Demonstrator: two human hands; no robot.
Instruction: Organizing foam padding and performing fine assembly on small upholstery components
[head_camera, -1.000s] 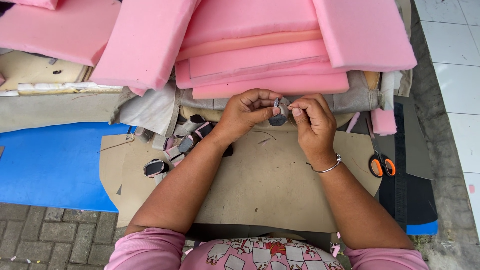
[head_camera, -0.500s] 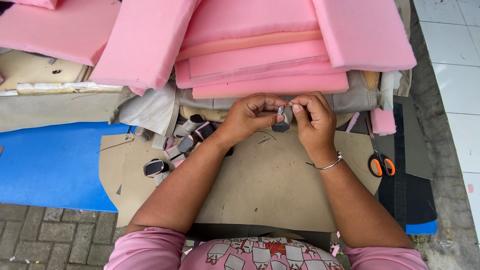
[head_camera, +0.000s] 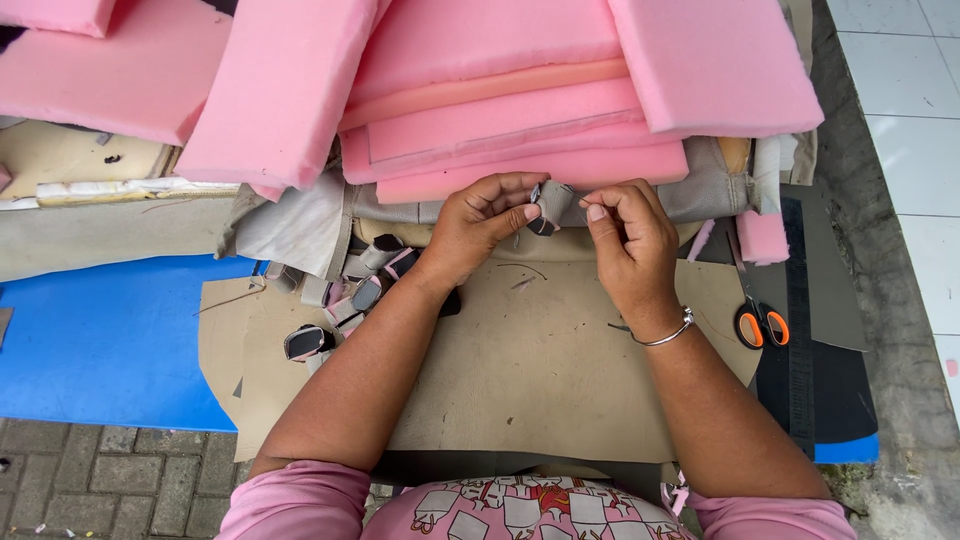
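My left hand (head_camera: 480, 225) and my right hand (head_camera: 628, 245) meet over a tan cardboard sheet (head_camera: 530, 370), both pinching a small grey folded fabric piece (head_camera: 552, 203) with a dark edge. The fingertips of both hands close on it from either side, just below a stack of pink foam slabs (head_camera: 520, 110). A silver bracelet (head_camera: 668, 334) circles my right wrist.
Several small grey and pink folded pieces (head_camera: 345, 300) lie on the cardboard to the left. Orange-handled scissors (head_camera: 760, 320) and a dark ruler (head_camera: 797, 330) lie to the right. A blue mat (head_camera: 100, 340) covers the left; grey cloth (head_camera: 290, 225) sits under the foam.
Both hands stayed in place and worked the small fabric piece; the fingers shifted slightly and the piece now shows more between the thumbs.
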